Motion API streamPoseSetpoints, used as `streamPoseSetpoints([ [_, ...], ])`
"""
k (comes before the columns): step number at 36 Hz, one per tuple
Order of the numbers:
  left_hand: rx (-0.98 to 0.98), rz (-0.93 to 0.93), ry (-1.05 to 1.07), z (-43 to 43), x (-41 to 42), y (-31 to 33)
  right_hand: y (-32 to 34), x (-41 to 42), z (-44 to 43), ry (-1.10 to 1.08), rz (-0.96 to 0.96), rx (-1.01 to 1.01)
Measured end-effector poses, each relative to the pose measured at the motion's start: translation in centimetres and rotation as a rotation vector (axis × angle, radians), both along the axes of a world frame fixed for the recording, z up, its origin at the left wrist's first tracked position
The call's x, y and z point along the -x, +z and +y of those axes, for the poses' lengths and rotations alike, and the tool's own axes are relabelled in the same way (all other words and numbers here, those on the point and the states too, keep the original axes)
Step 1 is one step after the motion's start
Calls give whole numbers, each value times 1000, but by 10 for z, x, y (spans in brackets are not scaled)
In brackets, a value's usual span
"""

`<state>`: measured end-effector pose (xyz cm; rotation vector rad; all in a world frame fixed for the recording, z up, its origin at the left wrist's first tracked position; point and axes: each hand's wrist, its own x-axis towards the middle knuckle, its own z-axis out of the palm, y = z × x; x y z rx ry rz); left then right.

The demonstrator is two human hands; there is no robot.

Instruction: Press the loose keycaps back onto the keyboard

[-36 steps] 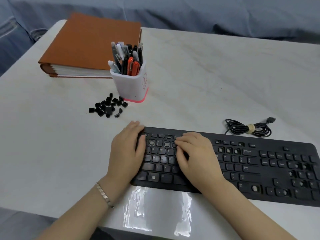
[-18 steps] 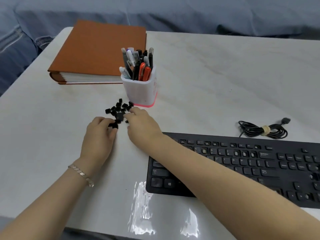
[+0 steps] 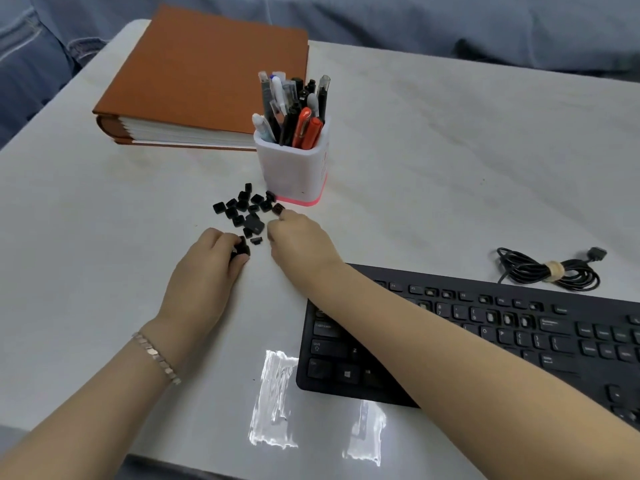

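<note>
A pile of several loose black keycaps lies on the white table just in front of the pen cup. My left hand sits at the pile's near edge, its fingertips pinching a black keycap. My right hand reaches across from the right, and its fingertips pinch another keycap at the pile's right side. The black keyboard lies at the lower right, partly covered by my right forearm; several of its key sockets show bare.
A white pen cup full of pens stands right behind the keycaps. A thick orange binder lies at the back left. A coiled black cable lies beyond the keyboard. The table's front edge runs close below my arms.
Both hands left the keyboard and moved up and left to the keycap pile. Each hand has closed its fingertips on a keycap.
</note>
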<state>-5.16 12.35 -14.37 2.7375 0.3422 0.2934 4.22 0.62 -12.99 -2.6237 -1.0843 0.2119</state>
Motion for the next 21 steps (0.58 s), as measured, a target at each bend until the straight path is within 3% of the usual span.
streamPoseSetpoints([
  [3, -62, -32, -43, -1, 1, -2, 1, 1, -5, -48, 90, -59],
  [7, -83, -66, -66, 2, 2, -4, 13, 5, -22, -201, 295, -383],
  [12, 38, -118, 27, -5, 3, 0, 34, 16, -54, -378, 760, -713],
  [15, 291, -174, 168, -19, 5, 15, 45, 24, -74, -476, 1055, -860],
  [21, 1180, -114, 360, -67, 4, 53, 54, 42, -111, -603, 1459, -1070],
])
